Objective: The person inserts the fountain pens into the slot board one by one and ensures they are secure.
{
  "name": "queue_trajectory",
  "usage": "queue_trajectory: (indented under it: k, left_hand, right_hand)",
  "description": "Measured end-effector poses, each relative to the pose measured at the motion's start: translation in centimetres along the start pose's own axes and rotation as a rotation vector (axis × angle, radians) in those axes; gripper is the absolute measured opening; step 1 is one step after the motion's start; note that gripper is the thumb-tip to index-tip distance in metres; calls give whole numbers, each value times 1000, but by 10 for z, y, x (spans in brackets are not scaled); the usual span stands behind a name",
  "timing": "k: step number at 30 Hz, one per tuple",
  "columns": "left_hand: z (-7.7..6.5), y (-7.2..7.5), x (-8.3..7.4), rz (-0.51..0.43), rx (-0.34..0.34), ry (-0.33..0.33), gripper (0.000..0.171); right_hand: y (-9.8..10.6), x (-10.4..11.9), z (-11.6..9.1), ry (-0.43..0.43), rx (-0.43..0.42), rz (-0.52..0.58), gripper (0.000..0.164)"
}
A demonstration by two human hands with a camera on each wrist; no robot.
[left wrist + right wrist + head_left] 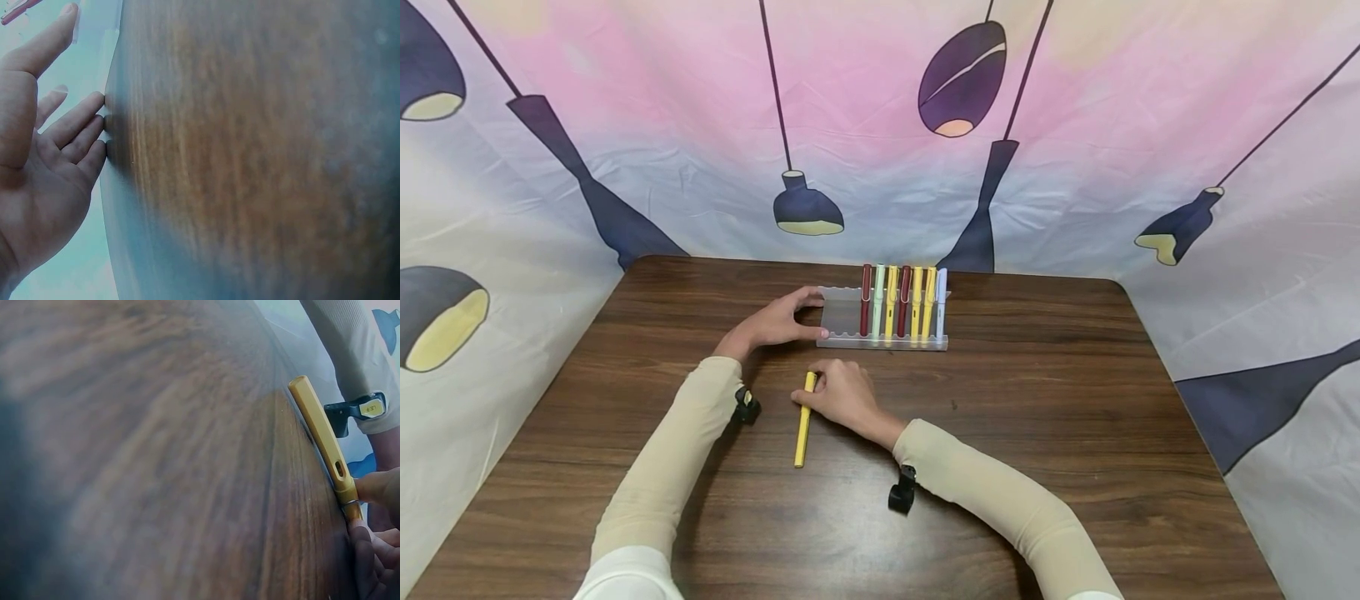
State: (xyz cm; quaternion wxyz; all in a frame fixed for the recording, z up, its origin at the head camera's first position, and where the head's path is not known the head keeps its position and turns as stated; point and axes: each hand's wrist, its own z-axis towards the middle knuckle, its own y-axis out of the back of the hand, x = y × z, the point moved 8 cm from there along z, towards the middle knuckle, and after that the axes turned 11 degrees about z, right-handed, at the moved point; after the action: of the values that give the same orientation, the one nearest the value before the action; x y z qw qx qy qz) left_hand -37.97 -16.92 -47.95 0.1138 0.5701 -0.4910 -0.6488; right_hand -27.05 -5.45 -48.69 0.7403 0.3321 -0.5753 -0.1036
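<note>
A clear plastic pen rack (838, 317) stands near the back of the table. My left hand (778, 321) holds its left end, thumb at the front corner and fingers toward the back corner. In the left wrist view, the lower fingertips (94, 153) rest at the tabletop and the thumb reaches toward the rack. In front of the rack, my right hand (844, 396) pinches a yellow pen (802, 433) by its clip end. The pen's other end points toward me, low over the wood. The right wrist view shows thumb and fingers on the yellow pen (322, 434) near its clip.
Several pens stand side by side in the rack's right part: dark red (866, 312), light green (877, 304), yellow (917, 304) and light blue (941, 308) ones. The brown wooden table (1037, 400) ends at a lamp-print cloth (880, 108) behind it.
</note>
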Motion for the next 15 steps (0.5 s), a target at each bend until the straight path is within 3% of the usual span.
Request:
queue_trajectory:
  k: [15]
  left_hand:
    - [-1, 0, -3, -19, -1, 3, 95]
  right_hand:
    - [3, 3, -3, -13, -6, 7, 40]
